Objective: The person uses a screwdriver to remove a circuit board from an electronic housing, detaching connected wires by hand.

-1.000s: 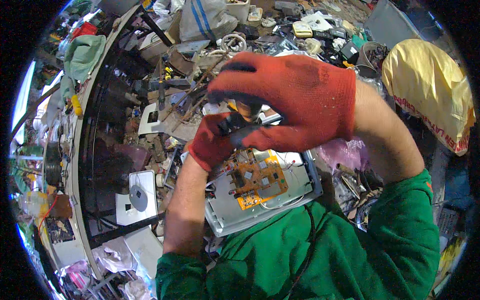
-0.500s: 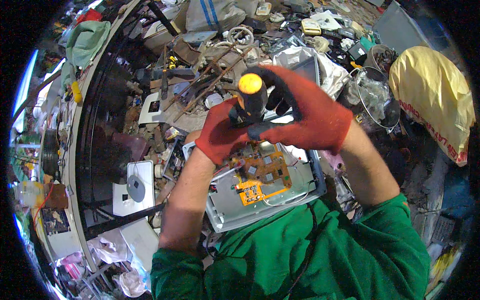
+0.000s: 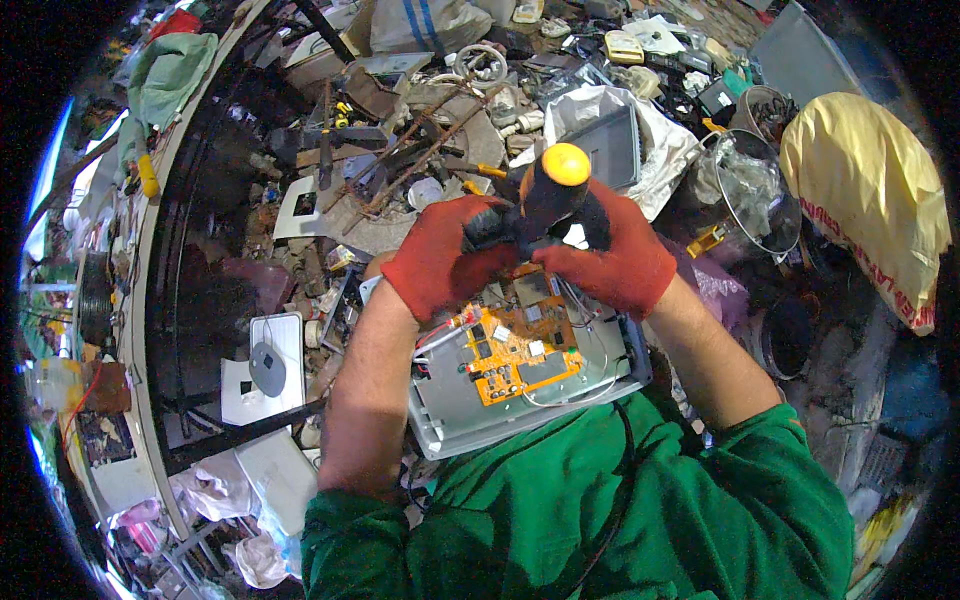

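Mixed scrap [image 3: 375, 95] covers the floor around the work, with a yellow sack [image 3: 865, 190] at the right of the head view. Against the person's green garment [image 3: 560, 490] lies a grey casing [image 3: 437, 400], inner side up; an orange circuit board [image 3: 530, 345] sits within it, with wires [image 3: 445, 335] at the board's left. Above the casing's far side, the right hand [image 3: 625, 255] has its fingers curled about a dark-handled tool [image 3: 553, 200], yellow end toward the camera. The left hand [image 3: 440, 260] is at the tool's lower part, fingers bent; whether they grip it cannot be told. The tool's working end is hidden. The step in hand appears to be tool work at the casing. The next move calls for a firm grip, a steady casing and clearance from board and wires.
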`<action>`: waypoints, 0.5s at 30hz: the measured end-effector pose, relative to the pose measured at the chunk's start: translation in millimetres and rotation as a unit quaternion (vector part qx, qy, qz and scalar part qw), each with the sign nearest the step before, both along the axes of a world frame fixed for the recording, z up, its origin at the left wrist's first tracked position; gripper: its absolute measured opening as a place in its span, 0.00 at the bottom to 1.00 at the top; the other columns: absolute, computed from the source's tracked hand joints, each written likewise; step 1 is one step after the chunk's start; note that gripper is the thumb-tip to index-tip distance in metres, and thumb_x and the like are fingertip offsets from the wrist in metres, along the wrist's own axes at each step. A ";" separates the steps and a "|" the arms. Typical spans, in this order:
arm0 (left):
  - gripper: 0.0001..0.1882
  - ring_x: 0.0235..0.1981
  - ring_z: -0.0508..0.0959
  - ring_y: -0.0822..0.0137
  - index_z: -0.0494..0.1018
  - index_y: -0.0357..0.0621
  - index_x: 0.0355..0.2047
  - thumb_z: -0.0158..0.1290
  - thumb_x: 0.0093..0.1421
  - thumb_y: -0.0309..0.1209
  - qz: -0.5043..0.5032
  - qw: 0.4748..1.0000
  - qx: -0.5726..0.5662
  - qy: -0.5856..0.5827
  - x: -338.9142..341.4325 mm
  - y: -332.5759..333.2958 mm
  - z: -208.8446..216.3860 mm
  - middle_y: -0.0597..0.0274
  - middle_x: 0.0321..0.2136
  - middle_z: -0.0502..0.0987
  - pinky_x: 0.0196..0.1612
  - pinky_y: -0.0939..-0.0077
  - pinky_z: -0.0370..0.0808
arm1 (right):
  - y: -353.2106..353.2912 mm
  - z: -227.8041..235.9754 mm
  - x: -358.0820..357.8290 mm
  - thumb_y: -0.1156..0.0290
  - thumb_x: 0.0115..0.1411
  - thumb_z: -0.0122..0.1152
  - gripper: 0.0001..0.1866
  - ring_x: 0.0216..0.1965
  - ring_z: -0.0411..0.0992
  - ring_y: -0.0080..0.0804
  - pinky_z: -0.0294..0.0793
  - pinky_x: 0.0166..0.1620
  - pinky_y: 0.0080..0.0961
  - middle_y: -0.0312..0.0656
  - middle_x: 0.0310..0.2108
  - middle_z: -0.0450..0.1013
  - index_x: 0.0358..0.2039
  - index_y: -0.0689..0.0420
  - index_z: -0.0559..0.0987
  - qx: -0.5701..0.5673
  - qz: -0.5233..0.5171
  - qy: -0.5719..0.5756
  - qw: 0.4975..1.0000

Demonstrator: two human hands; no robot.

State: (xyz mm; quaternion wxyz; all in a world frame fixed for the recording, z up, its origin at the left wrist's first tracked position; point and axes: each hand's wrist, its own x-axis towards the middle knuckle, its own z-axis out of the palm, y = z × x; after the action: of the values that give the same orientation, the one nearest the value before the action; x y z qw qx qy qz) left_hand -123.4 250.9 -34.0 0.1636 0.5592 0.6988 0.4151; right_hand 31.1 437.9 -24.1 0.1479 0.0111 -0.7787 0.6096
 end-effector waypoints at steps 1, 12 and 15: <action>0.22 0.40 0.83 0.49 0.78 0.46 0.45 0.68 0.49 0.32 0.009 1.000 0.023 -0.007 1.8 -0.3 -1.1 0.53 0.37 0.82 0.45 0.62 0.78 | -4.2 -0.7 0.1 0.64 0.51 0.77 0.41 0.54 0.78 0.44 0.75 0.56 0.35 0.52 0.52 0.78 0.63 0.59 0.70 -0.001 -0.003 0.013 1.000; 0.27 0.47 0.81 0.55 0.75 0.44 0.51 0.67 0.50 0.31 0.000 0.989 0.038 -0.145 10.1 1.7 -3.8 0.50 0.44 0.80 0.51 0.63 0.78 | -12.7 -0.9 1.4 0.69 0.57 0.73 0.29 0.51 0.75 0.30 0.73 0.56 0.32 0.45 0.50 0.78 0.57 0.63 0.74 0.052 -0.034 0.047 0.997; 0.30 0.50 0.78 0.44 0.72 0.43 0.55 0.61 0.49 0.23 -0.020 0.996 0.063 -0.060 9.2 0.0 -1.0 0.45 0.50 0.76 0.55 0.59 0.76 | -9.3 -5.2 0.9 0.71 0.56 0.69 0.30 0.48 0.79 0.32 0.77 0.52 0.31 0.47 0.46 0.80 0.59 0.60 0.73 0.020 -0.026 0.083 0.996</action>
State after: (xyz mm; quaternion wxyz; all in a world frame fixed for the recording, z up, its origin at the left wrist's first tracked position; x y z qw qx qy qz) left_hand -114.2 250.8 -35.0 0.1782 0.5566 0.6489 0.4872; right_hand 32.1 428.6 -29.3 0.2275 0.0442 -0.7758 0.5869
